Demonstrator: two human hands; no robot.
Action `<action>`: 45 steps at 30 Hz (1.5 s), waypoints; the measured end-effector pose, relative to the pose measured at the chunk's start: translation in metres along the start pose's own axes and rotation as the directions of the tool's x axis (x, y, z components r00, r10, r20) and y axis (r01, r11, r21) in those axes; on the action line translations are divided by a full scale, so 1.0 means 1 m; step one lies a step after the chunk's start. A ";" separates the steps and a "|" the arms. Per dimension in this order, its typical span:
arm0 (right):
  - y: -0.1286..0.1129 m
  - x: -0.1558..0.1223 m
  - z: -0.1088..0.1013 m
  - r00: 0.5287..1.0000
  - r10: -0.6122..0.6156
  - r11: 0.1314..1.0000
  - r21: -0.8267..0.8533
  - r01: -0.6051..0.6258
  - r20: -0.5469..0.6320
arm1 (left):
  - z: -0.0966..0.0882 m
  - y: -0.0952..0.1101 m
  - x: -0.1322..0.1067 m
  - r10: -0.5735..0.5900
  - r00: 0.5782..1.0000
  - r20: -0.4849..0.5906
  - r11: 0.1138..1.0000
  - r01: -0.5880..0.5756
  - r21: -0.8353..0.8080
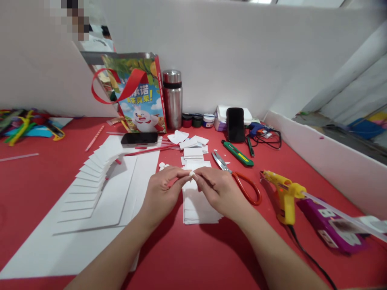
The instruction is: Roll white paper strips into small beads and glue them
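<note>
Both hands meet over the middle of the table, pinching a small white piece (192, 173) whose kind I cannot make out. My left hand (165, 189) grips it between thumb and forefinger from the left. From the right, my right hand (219, 187) pinches the same piece. Beneath the fingers lies a stack of white paper or card sheets (201, 207). Just beyond my left hand are several small white discs (162, 165). Orange-handled scissors (246, 187) lie to the right of my right hand.
A fan of white card steps (87, 181) stands on a white board (33, 249) at left. To the right are a green cutter (237, 153), yellow glue gun (286, 197) and purple box (329, 225). Behind stand a gift bag (142, 96), steel flask (173, 100) and phone (236, 125).
</note>
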State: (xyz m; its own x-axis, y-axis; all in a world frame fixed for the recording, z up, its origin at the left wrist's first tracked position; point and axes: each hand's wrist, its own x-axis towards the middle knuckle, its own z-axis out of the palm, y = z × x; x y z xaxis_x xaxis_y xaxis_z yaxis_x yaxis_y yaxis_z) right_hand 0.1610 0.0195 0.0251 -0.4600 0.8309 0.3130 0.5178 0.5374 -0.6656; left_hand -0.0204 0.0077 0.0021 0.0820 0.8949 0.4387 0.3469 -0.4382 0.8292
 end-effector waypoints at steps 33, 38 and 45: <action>0.000 -0.002 0.002 0.999 0.020 0.996 0.088 -0.018 -0.030 | 0.009 -0.001 -0.007 0.247 0.967 -0.063 0.960 -0.235 0.153; 0.007 0.000 -0.005 0.995 -0.078 0.996 0.054 0.075 0.057 | 0.001 -0.001 0.000 0.088 0.994 0.062 0.996 -0.086 -0.038; 0.003 0.002 0.002 0.992 0.118 0.940 0.315 -0.129 0.054 | -0.001 0.002 0.001 0.124 0.991 0.051 0.992 -0.124 0.002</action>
State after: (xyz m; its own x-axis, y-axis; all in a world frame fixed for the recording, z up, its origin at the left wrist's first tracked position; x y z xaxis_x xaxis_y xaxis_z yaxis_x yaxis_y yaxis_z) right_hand 0.1605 0.0220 0.0228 -0.4337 0.8797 0.1951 0.3190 0.3524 -0.8798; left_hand -0.0203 0.0073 0.0047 0.1715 0.8368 0.5199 0.3357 -0.5458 0.7677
